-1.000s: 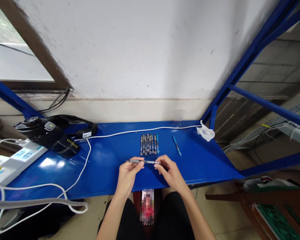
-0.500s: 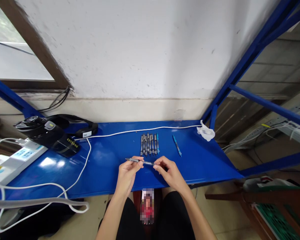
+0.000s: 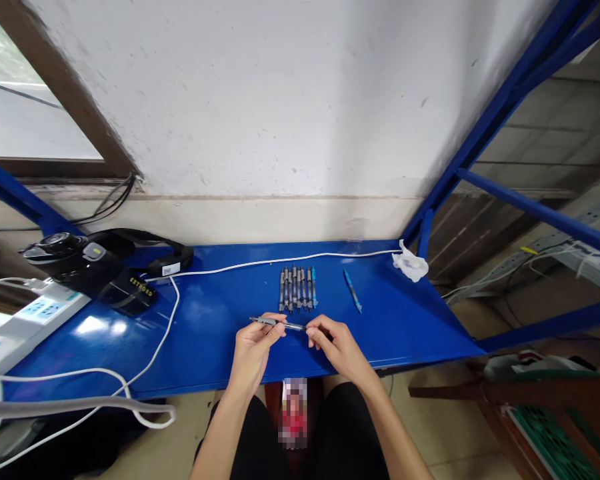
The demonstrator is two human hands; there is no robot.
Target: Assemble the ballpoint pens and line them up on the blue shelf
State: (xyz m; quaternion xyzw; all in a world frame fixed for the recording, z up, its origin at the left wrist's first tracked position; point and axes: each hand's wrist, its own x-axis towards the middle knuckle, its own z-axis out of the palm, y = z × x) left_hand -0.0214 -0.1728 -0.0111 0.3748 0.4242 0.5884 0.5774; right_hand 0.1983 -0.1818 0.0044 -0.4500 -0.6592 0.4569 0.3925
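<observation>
From where I'm standing, the held pen (image 3: pixel 294 327) is up off the near edge of the blue table (image 3: pixel 220 313), roughly level, just this side of the row of pens (image 3: pixel 295 290). L hand (image 3: pixel 253 341) has it pinched, thumb vs. fingers, around the gray clip end; R hand (image 3: pixel 336 341) has thumb & fingertips closed at the other end, tho can't tell how hard they press. Mid barrel's bare btwn the two. Looks like plastic: prob. v. light, stiff, a bit slick on the clear part, so it could roll under a loose pinch. Clip's likely the fragile bit; best hold = barrel just beside it, approx. Loose blue pen (image 3: pixel 353 291) lies apart to the R, nearer the R hand.
</observation>
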